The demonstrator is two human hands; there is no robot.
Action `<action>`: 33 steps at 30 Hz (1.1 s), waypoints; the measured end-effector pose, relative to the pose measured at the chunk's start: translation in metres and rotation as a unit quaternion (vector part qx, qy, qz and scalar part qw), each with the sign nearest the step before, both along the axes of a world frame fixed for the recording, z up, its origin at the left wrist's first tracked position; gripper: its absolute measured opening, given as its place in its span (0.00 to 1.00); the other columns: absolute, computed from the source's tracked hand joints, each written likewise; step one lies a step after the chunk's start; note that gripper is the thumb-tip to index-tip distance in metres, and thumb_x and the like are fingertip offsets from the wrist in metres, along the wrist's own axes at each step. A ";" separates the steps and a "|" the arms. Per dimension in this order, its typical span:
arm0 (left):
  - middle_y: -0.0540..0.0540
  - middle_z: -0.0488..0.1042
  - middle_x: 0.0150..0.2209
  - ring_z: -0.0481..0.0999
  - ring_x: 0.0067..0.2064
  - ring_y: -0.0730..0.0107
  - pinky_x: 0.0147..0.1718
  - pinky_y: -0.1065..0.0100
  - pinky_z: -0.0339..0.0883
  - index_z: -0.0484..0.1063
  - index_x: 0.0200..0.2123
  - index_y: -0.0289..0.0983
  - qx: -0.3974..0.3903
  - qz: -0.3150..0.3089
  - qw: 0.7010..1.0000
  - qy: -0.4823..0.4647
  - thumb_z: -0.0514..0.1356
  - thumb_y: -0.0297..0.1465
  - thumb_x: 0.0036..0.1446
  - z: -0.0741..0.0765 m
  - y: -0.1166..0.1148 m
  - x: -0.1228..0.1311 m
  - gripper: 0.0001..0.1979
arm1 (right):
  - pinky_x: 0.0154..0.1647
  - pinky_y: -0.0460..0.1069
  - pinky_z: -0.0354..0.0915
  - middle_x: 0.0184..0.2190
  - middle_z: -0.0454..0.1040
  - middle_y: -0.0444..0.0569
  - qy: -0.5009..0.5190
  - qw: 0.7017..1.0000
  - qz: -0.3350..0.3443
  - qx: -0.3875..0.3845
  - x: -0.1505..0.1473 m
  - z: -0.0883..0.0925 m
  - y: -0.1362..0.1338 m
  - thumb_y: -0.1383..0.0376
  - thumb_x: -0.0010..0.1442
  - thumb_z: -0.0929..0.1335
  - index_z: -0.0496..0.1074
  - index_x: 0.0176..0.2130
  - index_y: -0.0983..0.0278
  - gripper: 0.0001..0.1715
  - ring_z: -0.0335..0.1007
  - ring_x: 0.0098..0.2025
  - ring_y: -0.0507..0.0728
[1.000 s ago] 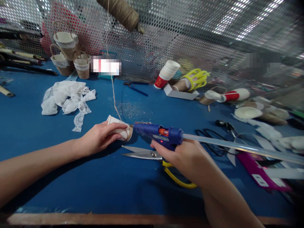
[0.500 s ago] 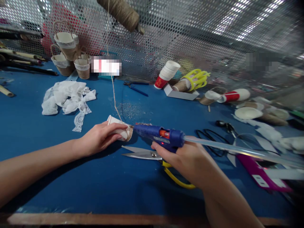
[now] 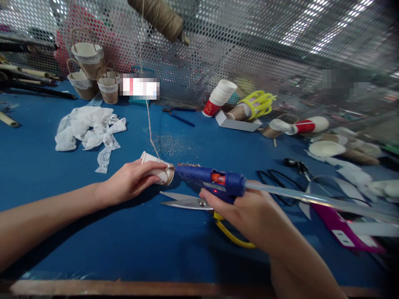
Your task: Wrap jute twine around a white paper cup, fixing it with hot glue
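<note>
A white paper cup lies on its side in my left hand, whose fingers wrap around it. Brown twine circles the cup near its base and runs up to a big spool overhead. My right hand grips a blue hot glue gun, with its nozzle at the twine-wrapped end of the cup. From the back of the gun a long clear glue stick sticks out. Beneath the gun, yellow-handled scissors lie with their blades parted; the right hand covers part of the handles.
White lace is heaped at left, before several twine-covered little buckets. Blue-handled pliers, stacked paper cups and a yellow plastic holder line the mesh wall. A purple power strip and black cables lie right.
The glue gun and my right hand have shifted slightly to the right and down. My left hand and the cup have barely moved.
</note>
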State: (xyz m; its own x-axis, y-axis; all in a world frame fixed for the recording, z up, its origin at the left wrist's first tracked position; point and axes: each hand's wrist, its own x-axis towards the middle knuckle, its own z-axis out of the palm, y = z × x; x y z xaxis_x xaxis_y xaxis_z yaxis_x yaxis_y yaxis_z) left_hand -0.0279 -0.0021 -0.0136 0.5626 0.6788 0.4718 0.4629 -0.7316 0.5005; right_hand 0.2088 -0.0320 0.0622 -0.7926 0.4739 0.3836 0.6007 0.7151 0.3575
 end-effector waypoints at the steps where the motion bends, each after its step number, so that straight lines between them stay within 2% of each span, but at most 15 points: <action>1: 0.41 0.75 0.41 0.75 0.38 0.67 0.35 0.68 0.70 0.63 0.46 0.32 0.000 0.001 1.000 0.000 0.50 0.28 0.58 0.000 0.000 0.000 0.13 | 0.18 0.46 0.52 0.11 0.60 0.43 -0.019 1.000 0.004 0.017 0.002 -0.002 0.000 0.76 0.54 0.57 0.74 0.26 0.65 0.20 0.56 0.14 0.51; 4: 0.41 0.75 0.41 0.75 0.38 0.68 0.35 0.69 0.70 0.63 0.46 0.32 0.000 0.000 1.000 0.002 0.51 0.28 0.58 0.000 0.000 0.000 0.13 | 0.19 0.47 0.52 0.12 0.64 0.45 -0.070 0.996 -0.003 0.062 0.007 -0.007 0.003 0.77 0.49 0.59 0.75 0.30 0.63 0.19 0.59 0.16 0.53; 8: 0.40 0.75 0.41 0.75 0.38 0.68 0.35 0.69 0.69 0.63 0.46 0.32 0.006 -0.003 1.000 0.002 0.50 0.29 0.58 0.000 -0.001 0.001 0.13 | 0.19 0.47 0.52 0.14 0.66 0.47 -0.088 0.993 -0.003 0.084 0.008 -0.012 0.005 0.76 0.45 0.61 0.76 0.31 0.62 0.18 0.61 0.17 0.55; 11: 0.40 0.75 0.41 0.75 0.38 0.67 0.35 0.69 0.69 0.63 0.46 0.31 0.006 -0.004 1.000 0.000 0.50 0.29 0.58 0.000 -0.001 0.001 0.13 | 0.18 0.47 0.52 0.12 0.64 0.45 -0.090 0.993 -0.004 0.080 0.006 -0.012 0.006 0.76 0.44 0.62 0.76 0.30 0.62 0.18 0.60 0.16 0.55; 16: 0.41 0.75 0.41 0.75 0.39 0.67 0.36 0.69 0.69 0.63 0.46 0.33 -0.002 -0.001 1.000 -0.006 0.50 0.29 0.58 -0.002 -0.001 0.001 0.13 | 0.19 0.47 0.51 0.12 0.62 0.45 -0.056 0.997 0.000 0.057 0.005 -0.009 0.004 0.76 0.49 0.61 0.75 0.29 0.64 0.16 0.59 0.17 0.53; 22: 0.42 0.75 0.40 0.75 0.38 0.69 0.35 0.70 0.69 0.63 0.47 0.34 -0.005 0.003 1.000 -0.007 0.49 0.30 0.59 -0.003 0.000 0.001 0.13 | 0.20 0.45 0.54 0.11 0.59 0.42 -0.013 0.998 -0.054 -0.025 0.004 -0.008 0.000 0.71 0.56 0.59 0.74 0.28 0.64 0.16 0.58 0.17 0.51; 24: 0.41 0.75 0.40 0.75 0.38 0.69 0.35 0.70 0.69 0.63 0.47 0.33 -0.004 0.002 1.000 -0.006 0.49 0.30 0.59 -0.003 0.000 0.001 0.13 | 0.19 0.45 0.52 0.09 0.55 0.41 -0.014 0.999 -0.047 -0.023 0.003 -0.005 0.000 0.72 0.56 0.58 0.74 0.27 0.64 0.18 0.55 0.15 0.50; 27: 0.42 0.75 0.41 0.75 0.39 0.68 0.35 0.69 0.69 0.63 0.47 0.33 -0.006 0.003 1.000 -0.010 0.49 0.30 0.59 -0.003 0.000 0.000 0.14 | 0.16 0.45 0.50 0.08 0.50 0.39 -0.016 1.000 -0.004 0.003 0.000 -0.001 0.000 0.75 0.56 0.55 0.74 0.25 0.64 0.22 0.51 0.13 0.50; 30: 0.41 0.75 0.41 0.75 0.39 0.68 0.35 0.69 0.69 0.63 0.47 0.33 -0.012 0.001 1.000 -0.009 0.50 0.29 0.58 -0.004 0.000 0.000 0.14 | 0.15 0.45 0.48 0.08 0.50 0.40 -0.006 1.000 0.006 0.030 -0.001 0.001 0.001 0.77 0.56 0.53 0.74 0.24 0.65 0.26 0.51 0.12 0.50; 33: 0.41 0.75 0.42 0.75 0.39 0.67 0.35 0.68 0.69 0.63 0.47 0.33 -0.013 0.002 1.000 -0.007 0.50 0.29 0.59 -0.004 0.000 0.000 0.14 | 0.14 0.45 0.48 0.08 0.51 0.40 0.010 1.000 0.002 -0.002 0.001 0.001 0.001 0.75 0.56 0.54 0.74 0.24 0.64 0.25 0.51 0.12 0.50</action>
State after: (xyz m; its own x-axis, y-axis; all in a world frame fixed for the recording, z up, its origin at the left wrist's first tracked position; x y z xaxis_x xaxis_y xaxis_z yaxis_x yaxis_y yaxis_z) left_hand -0.0277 -0.0020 -0.0172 0.5531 0.6931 0.4622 0.4585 -0.7165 0.5257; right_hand 0.2097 -0.0310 0.0634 -0.7865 0.4727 0.3974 0.6051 0.7186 0.3427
